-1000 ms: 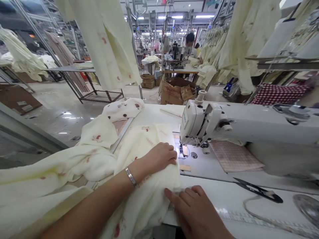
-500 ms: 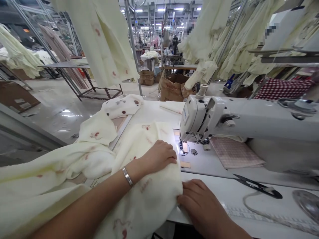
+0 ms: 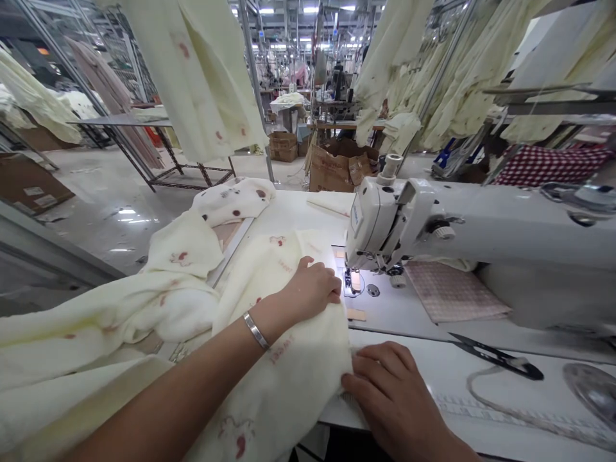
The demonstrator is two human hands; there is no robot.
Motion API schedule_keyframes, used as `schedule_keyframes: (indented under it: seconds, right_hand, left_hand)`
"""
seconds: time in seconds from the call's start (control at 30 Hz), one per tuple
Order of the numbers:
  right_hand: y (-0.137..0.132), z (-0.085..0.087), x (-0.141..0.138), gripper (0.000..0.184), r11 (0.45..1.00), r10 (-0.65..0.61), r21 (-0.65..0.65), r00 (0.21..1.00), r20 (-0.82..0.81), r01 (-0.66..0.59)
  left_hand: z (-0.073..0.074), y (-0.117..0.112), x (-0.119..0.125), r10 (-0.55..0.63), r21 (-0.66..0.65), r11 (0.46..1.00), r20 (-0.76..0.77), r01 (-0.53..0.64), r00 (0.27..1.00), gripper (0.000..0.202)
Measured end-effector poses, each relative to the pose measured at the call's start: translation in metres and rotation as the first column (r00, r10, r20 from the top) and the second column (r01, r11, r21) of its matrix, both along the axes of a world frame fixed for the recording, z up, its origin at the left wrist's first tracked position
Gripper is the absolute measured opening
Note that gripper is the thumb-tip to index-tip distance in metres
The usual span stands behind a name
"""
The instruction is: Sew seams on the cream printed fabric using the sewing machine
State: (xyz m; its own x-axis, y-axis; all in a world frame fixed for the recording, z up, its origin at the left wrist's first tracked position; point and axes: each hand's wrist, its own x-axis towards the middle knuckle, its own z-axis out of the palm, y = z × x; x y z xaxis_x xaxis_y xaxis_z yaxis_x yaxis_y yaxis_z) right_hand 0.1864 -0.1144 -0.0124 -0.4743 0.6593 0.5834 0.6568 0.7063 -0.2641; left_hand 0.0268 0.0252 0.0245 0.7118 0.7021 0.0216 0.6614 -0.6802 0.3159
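Observation:
A cream fabric piece (image 3: 274, 398) with reddish animal prints and lettering lies over the sewing table, its right edge beside the needle area. My left hand (image 3: 312, 289), with a silver bracelet on the wrist, rests on it with fingers bunched and curled at the edge, just left of the presser foot (image 3: 348, 281). Lower down, my right hand (image 3: 389, 378) pinches the same edge between thumb and fingers; the fingertips are partly hidden. The white sewing machine (image 3: 385, 224) stands to the right, its lamp lighting the needle plate. The fabric lies left of the foot, not under it.
Black thread snips (image 3: 500, 356), a grey cord (image 3: 481, 388) and a round metal piece (image 3: 590, 391) lie on the right. Folded pink checked cloth (image 3: 452, 292) sits under the machine arm. More cream fabric (image 3: 158, 301) spreads left. Garments (image 3: 206, 83) hang ahead; cardboard boxes (image 3: 332, 170) stand behind.
My left hand has bunched up, its knuckles rising a little as it shifts slightly upward. My right hand stays at the fabric edge. The view has moved slightly.

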Motion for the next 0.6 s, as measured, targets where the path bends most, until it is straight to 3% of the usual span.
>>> schedule_keyframes:
  seconds: [0.33,0.6]
  right_hand:
    - [0.007,0.006,0.0,0.021,0.997,-0.074,0.008,0.994,0.077,0.074]
    - [0.009,-0.001,0.003,0.023,0.996,-0.047,-0.075,0.998,0.03,0.049]
  left_hand:
    - [-0.002,0.001,-0.002,-0.011,0.014,1.0,0.007,0.011,1.0,0.012]
    - [-0.001,-0.008,0.015,0.081,0.175,0.982,-0.049,-0.071,0.996,0.015]
